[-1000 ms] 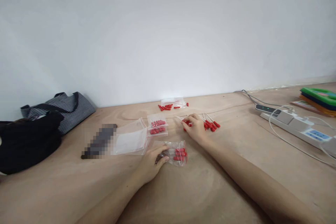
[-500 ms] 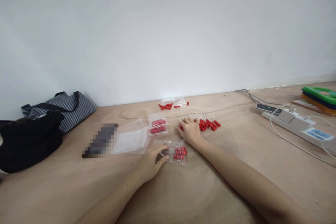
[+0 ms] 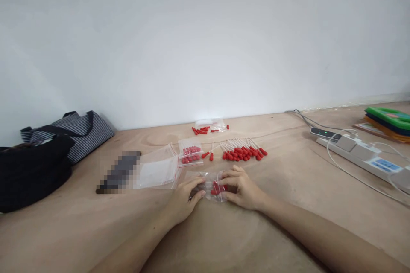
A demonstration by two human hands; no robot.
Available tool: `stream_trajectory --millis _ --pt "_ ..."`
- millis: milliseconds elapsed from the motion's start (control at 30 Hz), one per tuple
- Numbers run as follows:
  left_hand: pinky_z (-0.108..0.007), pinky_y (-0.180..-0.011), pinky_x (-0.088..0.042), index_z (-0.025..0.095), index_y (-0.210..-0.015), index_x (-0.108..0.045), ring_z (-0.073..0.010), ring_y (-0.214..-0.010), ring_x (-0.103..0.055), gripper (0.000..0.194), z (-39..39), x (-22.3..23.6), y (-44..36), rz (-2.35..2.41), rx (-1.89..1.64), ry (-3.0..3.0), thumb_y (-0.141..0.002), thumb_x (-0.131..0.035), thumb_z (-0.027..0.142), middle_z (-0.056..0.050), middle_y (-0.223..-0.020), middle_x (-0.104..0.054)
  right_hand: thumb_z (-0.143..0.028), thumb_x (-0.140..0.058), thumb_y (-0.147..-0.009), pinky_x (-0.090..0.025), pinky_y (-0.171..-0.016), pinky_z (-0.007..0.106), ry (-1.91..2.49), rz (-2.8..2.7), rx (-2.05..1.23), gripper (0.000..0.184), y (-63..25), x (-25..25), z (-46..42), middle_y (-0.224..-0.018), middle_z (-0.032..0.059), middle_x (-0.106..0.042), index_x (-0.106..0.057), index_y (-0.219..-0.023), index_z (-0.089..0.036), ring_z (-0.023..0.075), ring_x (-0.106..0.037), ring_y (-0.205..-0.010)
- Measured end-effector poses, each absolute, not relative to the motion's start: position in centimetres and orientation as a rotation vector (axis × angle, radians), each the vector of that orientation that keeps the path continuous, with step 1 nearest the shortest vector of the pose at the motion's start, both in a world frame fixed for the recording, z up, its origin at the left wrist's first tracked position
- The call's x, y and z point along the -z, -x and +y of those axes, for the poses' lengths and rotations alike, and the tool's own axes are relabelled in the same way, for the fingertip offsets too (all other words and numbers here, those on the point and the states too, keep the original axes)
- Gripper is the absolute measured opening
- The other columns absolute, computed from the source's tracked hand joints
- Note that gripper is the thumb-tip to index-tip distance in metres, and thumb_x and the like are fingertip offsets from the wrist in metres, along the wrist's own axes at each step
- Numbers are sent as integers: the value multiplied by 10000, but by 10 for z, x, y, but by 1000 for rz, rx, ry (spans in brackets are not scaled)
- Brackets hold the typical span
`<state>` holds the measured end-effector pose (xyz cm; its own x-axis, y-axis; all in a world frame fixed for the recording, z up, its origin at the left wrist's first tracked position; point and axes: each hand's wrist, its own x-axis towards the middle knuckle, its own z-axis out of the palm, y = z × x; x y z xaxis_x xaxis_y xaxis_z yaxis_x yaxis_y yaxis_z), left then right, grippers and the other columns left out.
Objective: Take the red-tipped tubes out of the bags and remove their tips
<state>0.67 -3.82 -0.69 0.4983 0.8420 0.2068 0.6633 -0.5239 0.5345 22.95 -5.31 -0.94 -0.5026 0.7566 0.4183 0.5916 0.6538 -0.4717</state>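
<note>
My left hand (image 3: 187, 196) grips the left end of a clear plastic zip bag (image 3: 206, 185) lying on the table, thumb and fingers closing on it. Inside the bag are several red-bulbed droppers (image 3: 215, 187), partly covered by fingers and plastic. At the bag's right end, my right hand (image 3: 241, 188) has its fingers and thumb curled round the edge; whether a dropper is also between them is hidden. Beyond the hands lies a pile of red-bulbed droppers (image 3: 245, 152) with pale thin stems. Two loose droppers (image 3: 209, 155) lie left of the pile.
A filled zip bag (image 3: 190, 151) and flat, clear bags (image 3: 158, 170) lie to the left, beside a blurred dark object (image 3: 120, 172). More droppers (image 3: 201, 130) lie by the wall. A striped bag (image 3: 92, 134) stands left; a power strip (image 3: 361, 153) with cables is right.
My right hand has come back from the dropper pile to the right end of the bag. Two droppers now show apart, left of the pile. My left hand keeps its hold.
</note>
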Motion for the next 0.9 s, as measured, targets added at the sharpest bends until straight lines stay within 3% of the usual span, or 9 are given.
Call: stream_trajectory --millis 133,267,400,500,633,733,900 --pt "-374 -930 -405 200 -1063 -561 -198 -1075 -514 295 -38 7 -6 1232 -632 -2367 -782 -489 252 -52 -1123 -597 -394 -634 -684 -335 -710 300 1147 -2293 -382 300 -222 9 -48 -828 37 -609 -622 -920 -210 172 -447 -756" --pt "-364 -918 -416 205 -1064 -562 -196 -1064 -522 297 -38 6 -7 1217 -630 -2370 -779 -494 244 -47 -1106 -607 -254 -639 -642 -353 -706 287 1153 -2280 -401 247 -222 8 -49 -767 26 -594 -617 -879 -188 165 -474 -736" --pt "-359 -915 -418 227 -1067 -563 -191 -1055 -529 295 -37 7 -6 1227 -631 -2388 -780 -500 254 -32 -1107 -608 -141 -553 -678 -387 -677 238 987 -2188 -574 300 -227 5 -50 -813 15 -605 -611 -967 -198 129 -524 -716" --pt "-351 -908 -423 221 -1068 -561 -188 -1052 -530 293 -37 7 -5 1219 -632 -2397 -785 -497 261 -34 -1108 -607 -183 -550 -711 -405 -618 219 927 -2078 -703 259 -232 9 -48 -762 9 -604 -628 -957 -198 112 -530 -657" --pt "-359 -911 -420 209 -1061 -563 -191 -1052 -530 291 -37 7 -5 1236 -616 -2388 -783 -496 261 -45 -1112 -605 -246 -607 -677 -441 -642 248 952 -1806 -992 236 -239 21 -41 -803 35 -627 -631 -898 -164 128 -568 -702" --pt "-358 -915 -417 211 -1057 -562 -190 -1059 -525 287 -38 6 -5 1236 -607 -2379 -782 -495 261 -43 -1115 -603 -283 -648 -637 -447 -584 238 995 -1606 -1223 246 -249 22 -34 -728 24 -637 -624 -843 -150 116 -573 -626" --pt "-365 -919 -416 215 -1057 -563 -194 -1064 -524 288 -38 5 -4 1231 -604 -2378 -782 -492 265 -42 -1120 -601 -290 -700 -579 -441 -546 229 1079 -1540 -1181 248 -290 -2 -22 -658 8 -644 -647 -777 -150 103 -556 -558"
